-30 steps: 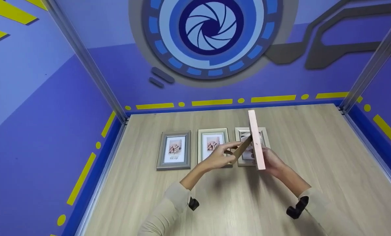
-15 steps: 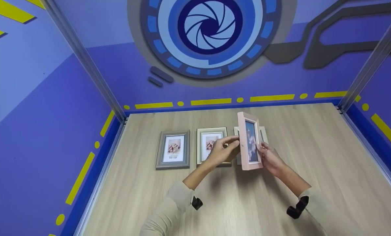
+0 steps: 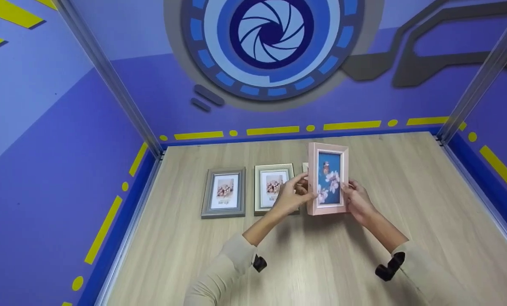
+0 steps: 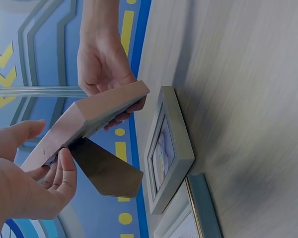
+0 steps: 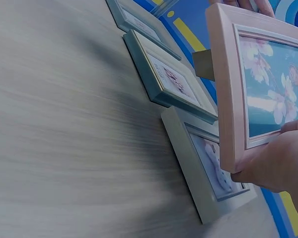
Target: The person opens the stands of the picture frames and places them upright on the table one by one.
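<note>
Pink frame [image 3: 330, 180]: It is held up above the table, at the right end of the row, its picture turned toward the person.
Left hand [image 3: 290, 197]: The thumb lies at the front of the left edge and the fingers curl behind it, so the hand grips this edge, rather lightly as I judge.
Right hand [image 3: 360, 205]: It grips the right edge, with thumb on the front and fingers behind.
Back stand [image 4: 107, 171]: This flat brown leg with angled corners sticks out from the back; unfolding it seems done.
Row on the table: The grey frame [image 3: 224, 192] at left, the pale gold frame [image 3: 271, 187] beside it and the beige frame [image 5: 208, 166] at right all lie flat, pictures upward. Their stands cannot be seen.
Progress: Only the pink frame is off the table; setting it down is not yet done, and the other three are not raised.
Materials: The pink border is thick, smooth and matt, with a white inner lip; its picture of pale blossoms on blue looks glossy. The grey border is stepped. The table [image 3: 406, 187] has light wood grain.
</note>
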### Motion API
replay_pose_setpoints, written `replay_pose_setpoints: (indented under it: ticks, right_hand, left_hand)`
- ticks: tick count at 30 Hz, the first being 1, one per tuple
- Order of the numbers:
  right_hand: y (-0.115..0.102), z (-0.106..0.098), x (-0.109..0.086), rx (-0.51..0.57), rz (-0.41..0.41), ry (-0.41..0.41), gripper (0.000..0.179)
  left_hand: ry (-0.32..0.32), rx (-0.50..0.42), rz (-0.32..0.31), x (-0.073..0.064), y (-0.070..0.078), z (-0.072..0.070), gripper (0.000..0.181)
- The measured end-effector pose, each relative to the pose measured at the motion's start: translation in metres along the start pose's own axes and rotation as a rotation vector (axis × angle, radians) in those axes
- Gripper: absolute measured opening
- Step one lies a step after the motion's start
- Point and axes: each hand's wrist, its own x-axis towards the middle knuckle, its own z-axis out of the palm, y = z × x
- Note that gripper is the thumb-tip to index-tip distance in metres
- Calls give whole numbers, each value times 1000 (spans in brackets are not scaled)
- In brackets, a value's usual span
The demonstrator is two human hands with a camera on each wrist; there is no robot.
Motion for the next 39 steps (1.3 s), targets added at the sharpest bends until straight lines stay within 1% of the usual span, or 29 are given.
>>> replay_pose_setpoints:
  ticks: [2, 6, 11, 14, 16, 20, 22, 26, 29, 35, 39]
  right_hand:
    - [-2, -3, -1, -7, -1, 9, 46]
    - [-6, -7, -1, -24, 5, 39, 56]
    - [-10, -13, -2, -33, -9, 90, 50]
    - [-12, -17, -1, -41, -17, 118, 49]
    - [-13, -20, 0, -52, -20, 138, 52]
    - [-17, -27, 0, -77, -31, 169, 59]
    - [-19, -31, -1, -98, -40, 181, 61]
    - [-24, -39, -1, -174, -59, 209, 62]
    - [-26, -45, 0, -237, -89, 248, 62]
    - [-28, -63, -3, -406, -182, 332, 57]
    - [-30, -75, -4, -519, -250, 391, 51]
  left_hand:
    - [-2, 20, 5, 0, 0, 3, 67]
    - [-16, 89, 3, 2, -2, 8, 74]
    - [-21, 183, 16, 9, -4, 14, 73]
    - [-22, 215, 21, 15, -4, 18, 72]
    - [-20, 234, 22, 19, -3, 23, 71]
    - [-1, 268, 28, 27, -2, 32, 71]
    - [10, 266, 33, 30, -2, 37, 71]
    - [33, 274, 40, 37, -3, 46, 70]
    - [46, 291, 41, 43, -4, 53, 69]
    - [68, 309, 34, 55, -9, 70, 69]
    - [89, 327, 62, 64, -11, 80, 69]
